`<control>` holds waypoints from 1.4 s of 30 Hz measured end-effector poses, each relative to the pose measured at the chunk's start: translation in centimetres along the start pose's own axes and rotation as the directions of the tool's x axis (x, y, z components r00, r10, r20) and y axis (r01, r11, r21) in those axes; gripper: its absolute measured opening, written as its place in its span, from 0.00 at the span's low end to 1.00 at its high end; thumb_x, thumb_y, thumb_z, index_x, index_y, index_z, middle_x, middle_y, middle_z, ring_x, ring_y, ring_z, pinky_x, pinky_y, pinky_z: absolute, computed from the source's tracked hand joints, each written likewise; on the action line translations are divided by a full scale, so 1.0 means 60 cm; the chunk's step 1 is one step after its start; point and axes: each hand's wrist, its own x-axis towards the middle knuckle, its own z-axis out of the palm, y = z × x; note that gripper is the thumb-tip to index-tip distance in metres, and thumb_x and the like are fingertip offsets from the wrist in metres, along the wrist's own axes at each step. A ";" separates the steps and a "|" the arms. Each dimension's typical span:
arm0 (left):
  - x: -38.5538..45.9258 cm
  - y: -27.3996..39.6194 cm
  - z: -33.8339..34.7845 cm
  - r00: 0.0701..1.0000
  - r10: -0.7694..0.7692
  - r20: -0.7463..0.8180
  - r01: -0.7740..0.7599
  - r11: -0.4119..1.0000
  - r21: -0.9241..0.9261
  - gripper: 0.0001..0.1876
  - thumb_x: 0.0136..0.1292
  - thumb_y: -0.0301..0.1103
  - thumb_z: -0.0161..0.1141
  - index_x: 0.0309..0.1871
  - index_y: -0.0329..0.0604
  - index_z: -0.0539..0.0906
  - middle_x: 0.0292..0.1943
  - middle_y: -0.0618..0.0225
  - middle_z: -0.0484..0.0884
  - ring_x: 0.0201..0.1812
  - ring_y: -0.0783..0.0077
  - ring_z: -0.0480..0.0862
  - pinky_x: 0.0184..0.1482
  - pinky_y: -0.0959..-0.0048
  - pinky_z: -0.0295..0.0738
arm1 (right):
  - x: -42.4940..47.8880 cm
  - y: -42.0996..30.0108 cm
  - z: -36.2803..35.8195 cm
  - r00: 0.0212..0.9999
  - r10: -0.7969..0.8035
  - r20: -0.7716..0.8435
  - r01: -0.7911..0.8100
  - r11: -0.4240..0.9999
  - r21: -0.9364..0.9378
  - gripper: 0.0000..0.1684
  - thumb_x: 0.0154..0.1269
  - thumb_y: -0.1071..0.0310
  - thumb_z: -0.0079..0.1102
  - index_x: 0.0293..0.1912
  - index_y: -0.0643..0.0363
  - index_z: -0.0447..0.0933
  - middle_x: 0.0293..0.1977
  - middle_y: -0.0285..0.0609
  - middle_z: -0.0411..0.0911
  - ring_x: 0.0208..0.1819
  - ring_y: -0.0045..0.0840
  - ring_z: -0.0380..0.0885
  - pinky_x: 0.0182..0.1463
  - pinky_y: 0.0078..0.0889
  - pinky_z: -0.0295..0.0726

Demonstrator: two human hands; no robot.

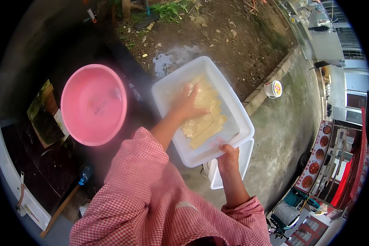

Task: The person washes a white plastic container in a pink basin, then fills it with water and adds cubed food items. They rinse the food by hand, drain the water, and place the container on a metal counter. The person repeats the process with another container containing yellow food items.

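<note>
A white plastic tub [246,123], seemingly tilted, is in front of me. Pale yellow flat strips of what looks like food [207,124] lie clumped on its floor. Across the upper part of the clump my left hand [189,104] is spread, palm down and fingers apart, touching the strips. My right hand [229,155] grips the tub's near right rim, thumb over the edge; its other fingers are mostly hidden behind the wall. Below that hand, a second white plastic container [216,175] shows partly from behind the tub and my forearm.
A pink plastic basin [93,104] stands at left. Bare soil with a puddle [163,63] lies beyond the tub, bordered by a concrete curb [267,78]. By the curb sits a white bucket [273,89]. At far right are a food stall [341,166] and a parked scooter [287,212].
</note>
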 end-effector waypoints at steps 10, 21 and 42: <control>0.140 0.070 -0.029 0.989 0.149 0.000 -0.149 0.985 -0.084 0.61 0.38 0.68 0.67 0.74 0.57 0.46 0.74 0.52 0.39 0.72 0.40 0.44 0.69 0.46 0.49 | 0.071 -0.122 0.092 0.977 -0.062 -0.206 0.046 0.995 -0.084 0.45 0.42 0.76 0.55 0.64 0.61 0.52 0.49 0.49 0.66 0.49 0.37 0.70 0.46 0.41 0.78; 0.214 0.151 -0.027 0.966 0.248 0.071 -0.223 0.942 -0.253 0.64 0.39 0.71 0.65 0.74 0.60 0.38 0.74 0.52 0.34 0.73 0.43 0.36 0.71 0.51 0.43 | 0.092 -0.187 0.139 0.896 -0.294 -0.333 0.197 0.935 -0.295 0.48 0.38 0.74 0.60 0.63 0.61 0.54 0.52 0.50 0.65 0.52 0.37 0.70 0.47 0.36 0.77; 0.285 0.279 0.044 0.757 0.478 -0.446 -0.648 0.633 -0.423 0.65 0.35 0.81 0.55 0.74 0.55 0.44 0.71 0.43 0.43 0.71 0.39 0.45 0.70 0.52 0.46 | 0.078 -0.196 0.124 0.615 -0.760 -0.209 0.439 0.550 -0.710 0.65 0.36 0.72 0.61 0.72 0.62 0.34 0.62 0.54 0.56 0.59 0.35 0.64 0.61 0.35 0.66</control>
